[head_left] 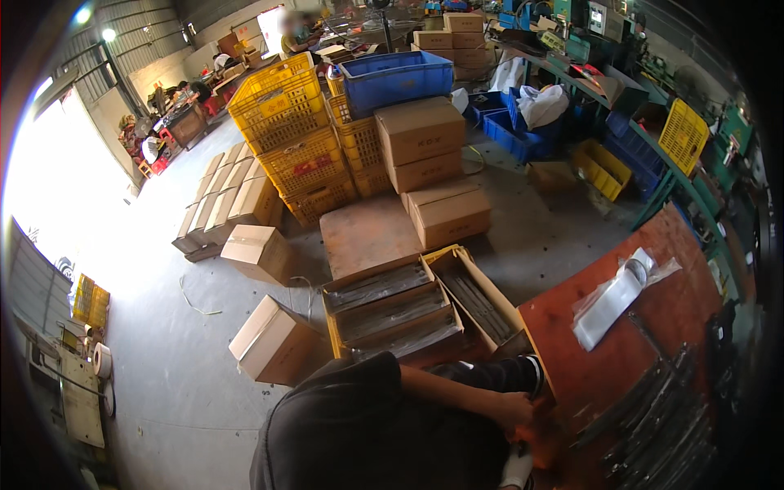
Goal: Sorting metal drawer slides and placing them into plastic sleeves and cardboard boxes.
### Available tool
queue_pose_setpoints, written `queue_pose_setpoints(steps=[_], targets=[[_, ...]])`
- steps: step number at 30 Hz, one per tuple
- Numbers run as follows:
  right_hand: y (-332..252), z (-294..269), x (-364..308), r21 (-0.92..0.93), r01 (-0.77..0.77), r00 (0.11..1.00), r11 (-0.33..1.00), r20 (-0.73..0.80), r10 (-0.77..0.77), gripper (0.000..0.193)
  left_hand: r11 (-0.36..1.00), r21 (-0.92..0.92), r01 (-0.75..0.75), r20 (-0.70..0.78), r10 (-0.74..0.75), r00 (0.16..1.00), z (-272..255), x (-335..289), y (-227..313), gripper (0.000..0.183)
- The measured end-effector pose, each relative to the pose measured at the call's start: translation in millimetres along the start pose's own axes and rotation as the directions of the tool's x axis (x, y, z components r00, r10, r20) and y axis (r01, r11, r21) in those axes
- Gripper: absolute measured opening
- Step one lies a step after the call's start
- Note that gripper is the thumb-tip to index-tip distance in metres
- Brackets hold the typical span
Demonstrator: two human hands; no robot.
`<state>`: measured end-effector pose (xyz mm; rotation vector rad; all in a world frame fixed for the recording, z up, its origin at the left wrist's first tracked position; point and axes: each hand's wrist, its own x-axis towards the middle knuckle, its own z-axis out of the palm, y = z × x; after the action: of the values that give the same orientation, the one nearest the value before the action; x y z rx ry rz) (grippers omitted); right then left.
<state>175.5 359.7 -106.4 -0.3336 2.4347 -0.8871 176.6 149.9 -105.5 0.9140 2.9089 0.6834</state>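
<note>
- Left hand (514,408) sits right at the table's (653,327) near-left edge. The fingers are curled down over the edge, so the grip looks closed, but I can't tell what's in it, if anything.
- Right hand: there's a white bit just under the left one at the lower edge of the view. It could be that hand, but I honestly can't tell, and I can't tell its grip either.
- Strips (653,425): a loose pile of dark metal ones lying along the table's near-right side, near the left hand but not touching it.
- My take on doing this bit well: the strips are long and jumbled, so I'd grab a few at mid-length, keep them all pointing one way, and not drag them over the edge.
- Bags (621,294): a flat stack of clear plastic ones, further back near the middle of the table and well apart from the hand.
- On the floor just beside the table's left edge are open boxes (392,310) with more dark strips packed in rows.
- Behind those there's a bare wooden pallet (367,237), then closed cartons (420,131), yellow crates (282,102) and a blue tub (396,77).
</note>
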Motion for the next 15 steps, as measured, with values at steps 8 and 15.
queue_pose_setpoints(steps=[8, 15], targets=[[-98.8, -81.0, -83.3, -0.145, -0.028, 1.000, 0.989, -0.005, 0.028, 0.039, 0.970, -0.146, -0.196, -0.758, 0.018, 0.651, -139.2, -27.1, 11.8, 0.021], [-140.5, -156.1, -6.7, 0.039, 0.314, 0.728, 0.949, -0.651, -0.214, 0.041, 0.971, 0.039, 0.235, -0.584, -0.169, 0.794, -152.4, 6.8, -69.3, 0.064]])
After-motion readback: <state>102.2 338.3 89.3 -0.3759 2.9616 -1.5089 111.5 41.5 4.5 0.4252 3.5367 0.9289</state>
